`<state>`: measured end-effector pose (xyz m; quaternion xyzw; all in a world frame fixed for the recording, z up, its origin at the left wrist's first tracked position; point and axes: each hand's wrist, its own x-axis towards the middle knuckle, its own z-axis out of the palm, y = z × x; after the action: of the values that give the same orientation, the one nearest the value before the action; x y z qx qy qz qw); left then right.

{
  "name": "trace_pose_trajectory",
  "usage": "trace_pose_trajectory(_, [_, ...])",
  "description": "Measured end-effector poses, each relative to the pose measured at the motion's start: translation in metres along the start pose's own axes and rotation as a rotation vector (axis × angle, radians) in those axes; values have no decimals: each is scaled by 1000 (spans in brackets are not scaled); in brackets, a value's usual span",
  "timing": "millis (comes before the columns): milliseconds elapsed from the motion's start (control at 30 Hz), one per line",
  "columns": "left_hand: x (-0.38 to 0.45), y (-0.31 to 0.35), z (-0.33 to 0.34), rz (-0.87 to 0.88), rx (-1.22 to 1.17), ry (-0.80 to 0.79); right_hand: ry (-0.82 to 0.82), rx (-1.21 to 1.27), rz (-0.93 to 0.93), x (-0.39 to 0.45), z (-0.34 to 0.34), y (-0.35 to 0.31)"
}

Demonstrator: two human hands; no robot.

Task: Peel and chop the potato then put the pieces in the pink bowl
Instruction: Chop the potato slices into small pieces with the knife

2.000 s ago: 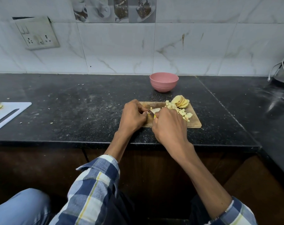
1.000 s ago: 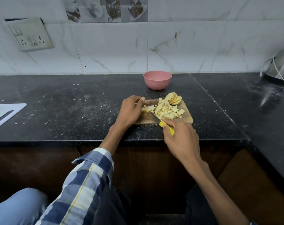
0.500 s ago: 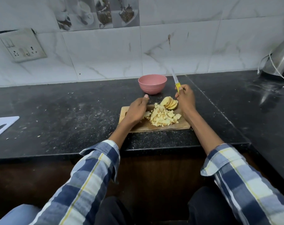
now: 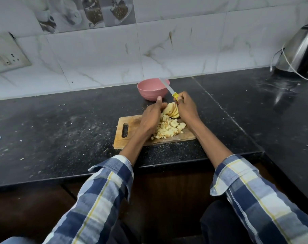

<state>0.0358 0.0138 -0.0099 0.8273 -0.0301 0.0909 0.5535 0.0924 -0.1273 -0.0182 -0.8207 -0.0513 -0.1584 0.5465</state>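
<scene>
We see most of the potato diced [image 4: 169, 128] on the board [image 4: 130, 132] below our fingers – a few slices [image 4: 171, 110] remain between both hands. Right hand [image 4: 185, 107] grips the knife [image 4: 168, 88]; left hand [image 4: 150, 117] cups the slices. The pink bowl [image 4: 152, 91] beyond is empty.

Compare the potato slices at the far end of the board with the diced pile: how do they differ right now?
The potato slices are broad rounds leaning in a stack; the diced pieces are small cubes in a loose heap. The slices sit between the left hand and right hand, and the heap lies nearer the person. Both are pale yellow and rest on the wooden cutting board.
</scene>
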Motion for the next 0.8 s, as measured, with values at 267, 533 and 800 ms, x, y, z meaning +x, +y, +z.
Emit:
trace_pose_trajectory(267, [2, 2, 0, -71, -210, 104, -26, 6, 5, 1, 0, 2])
trace_pose_trajectory(533, [4, -1, -23, -74, -174, 111, -47, 20, 12, 2, -2, 3])
trace_pose_trajectory(800, [1, -15, -25, -36, -137, 177, -49, 29, 17, 3, -3, 4])
